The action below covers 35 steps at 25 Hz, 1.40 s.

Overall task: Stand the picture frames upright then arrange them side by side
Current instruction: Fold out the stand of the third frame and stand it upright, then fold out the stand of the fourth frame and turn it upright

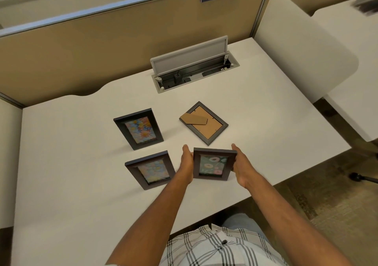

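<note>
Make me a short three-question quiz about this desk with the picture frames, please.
1. How many picture frames are on the desk?
2. True or false: the face-down frame has its cardboard back showing.
3. Which frame do the left hand and right hand hold: A) the donut-print frame, B) the far flower frame, C) the near flower frame?

Key: 1) four; 2) true; 3) A.

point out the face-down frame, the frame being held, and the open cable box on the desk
face-down frame (206,127): head view, on its brown backing board
held frame (212,165): head view, on the floral picture
cable box (190,61): head view, on its raised grey lid
</note>
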Each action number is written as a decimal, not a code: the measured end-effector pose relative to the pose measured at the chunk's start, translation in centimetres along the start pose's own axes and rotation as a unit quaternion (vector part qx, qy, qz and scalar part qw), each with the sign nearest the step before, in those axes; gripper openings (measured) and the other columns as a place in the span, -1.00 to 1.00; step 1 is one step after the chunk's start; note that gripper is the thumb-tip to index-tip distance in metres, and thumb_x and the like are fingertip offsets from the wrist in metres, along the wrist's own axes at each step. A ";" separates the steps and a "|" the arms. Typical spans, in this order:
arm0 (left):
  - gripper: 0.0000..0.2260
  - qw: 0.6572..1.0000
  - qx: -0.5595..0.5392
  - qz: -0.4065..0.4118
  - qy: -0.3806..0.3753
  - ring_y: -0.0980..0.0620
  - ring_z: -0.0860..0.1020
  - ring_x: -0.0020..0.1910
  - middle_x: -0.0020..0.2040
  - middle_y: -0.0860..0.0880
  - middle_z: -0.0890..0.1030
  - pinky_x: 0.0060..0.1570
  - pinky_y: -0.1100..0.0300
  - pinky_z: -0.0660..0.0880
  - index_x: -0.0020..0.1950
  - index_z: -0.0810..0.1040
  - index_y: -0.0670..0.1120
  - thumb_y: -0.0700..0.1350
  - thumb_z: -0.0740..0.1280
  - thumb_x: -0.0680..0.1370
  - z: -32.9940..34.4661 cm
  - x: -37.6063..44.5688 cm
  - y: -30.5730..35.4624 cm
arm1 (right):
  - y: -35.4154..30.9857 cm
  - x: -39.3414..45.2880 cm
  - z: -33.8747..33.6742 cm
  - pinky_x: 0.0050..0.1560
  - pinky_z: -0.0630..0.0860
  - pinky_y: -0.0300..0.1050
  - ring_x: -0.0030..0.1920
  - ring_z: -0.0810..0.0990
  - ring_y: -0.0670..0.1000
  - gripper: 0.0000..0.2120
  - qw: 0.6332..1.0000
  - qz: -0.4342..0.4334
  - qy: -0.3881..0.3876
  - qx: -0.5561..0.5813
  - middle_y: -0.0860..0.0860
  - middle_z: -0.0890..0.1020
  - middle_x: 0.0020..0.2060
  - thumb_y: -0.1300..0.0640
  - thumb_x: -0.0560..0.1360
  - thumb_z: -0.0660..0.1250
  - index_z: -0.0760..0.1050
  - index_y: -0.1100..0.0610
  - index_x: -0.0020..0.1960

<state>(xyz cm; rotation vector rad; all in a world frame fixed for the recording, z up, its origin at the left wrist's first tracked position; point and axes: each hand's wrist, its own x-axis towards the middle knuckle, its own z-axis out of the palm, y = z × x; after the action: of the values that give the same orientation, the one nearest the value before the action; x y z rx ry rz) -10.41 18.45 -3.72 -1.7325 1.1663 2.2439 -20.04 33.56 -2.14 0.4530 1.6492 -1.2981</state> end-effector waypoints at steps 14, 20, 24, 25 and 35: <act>-0.80 0.984 0.081 0.154 0.047 0.03 0.47 0.01 -0.01 0.05 0.52 -0.12 0.16 0.38 0.11 0.51 -0.03 -0.02 0.18 0.57 2.3 -0.6 9.1 | -7.5 4.5 -1.2 0.28 0.45 0.09 0.36 0.50 0.14 -0.59 0.994 -0.093 -0.034 0.055 0.03 0.55 0.33 -0.12 0.64 0.14 0.55 0.10 0.29; -0.52 0.993 0.100 0.042 0.036 -0.16 0.45 0.34 0.42 -0.14 0.42 0.27 -0.01 0.40 0.53 0.30 -0.13 -0.01 0.22 0.64 2.6 2.5 12.3 | -10.7 7.4 -0.3 0.45 0.37 0.13 0.45 0.38 0.15 -0.54 0.994 -0.098 -0.005 -0.057 0.07 0.35 0.50 0.04 0.66 0.16 0.25 0.08 0.54; -0.49 0.996 0.075 0.004 0.048 -0.19 0.41 0.42 0.52 -0.17 0.34 0.40 -0.08 0.38 0.56 0.24 -0.12 -0.03 0.24 0.64 2.7 4.6 13.0 | -11.4 9.1 -0.3 0.47 0.33 0.15 0.49 0.34 0.15 -0.51 0.992 -0.081 -0.021 -0.091 0.08 0.30 0.54 0.07 0.67 0.13 0.17 0.06 0.58; -0.49 0.996 0.068 0.002 0.050 -0.19 0.41 0.43 0.52 -0.17 0.34 0.41 -0.08 0.39 0.56 0.25 -0.12 -0.03 0.25 0.64 2.8 5.1 13.2 | -11.5 9.6 -0.2 0.47 0.33 0.14 0.49 0.34 0.14 -0.51 0.992 -0.077 -0.025 -0.097 0.08 0.31 0.53 0.09 0.67 0.14 0.18 0.07 0.58; -0.67 0.996 0.012 0.004 0.090 -0.11 0.51 0.13 0.10 -0.09 0.53 0.30 -0.04 0.50 0.39 0.48 -0.12 -0.22 0.25 0.63 4.3 8.3 13.0 | -11.7 12.3 0.3 0.21 0.54 0.13 0.07 0.57 0.17 -0.69 0.971 -0.131 0.004 -0.202 0.22 0.59 0.13 0.30 0.61 0.18 0.49 0.32 0.32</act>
<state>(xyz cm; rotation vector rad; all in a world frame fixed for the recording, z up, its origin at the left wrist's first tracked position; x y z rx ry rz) -23.15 8.74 -3.88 -1.9583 1.2297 2.1035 -34.62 25.90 -6.15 -0.0066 1.9702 -1.1007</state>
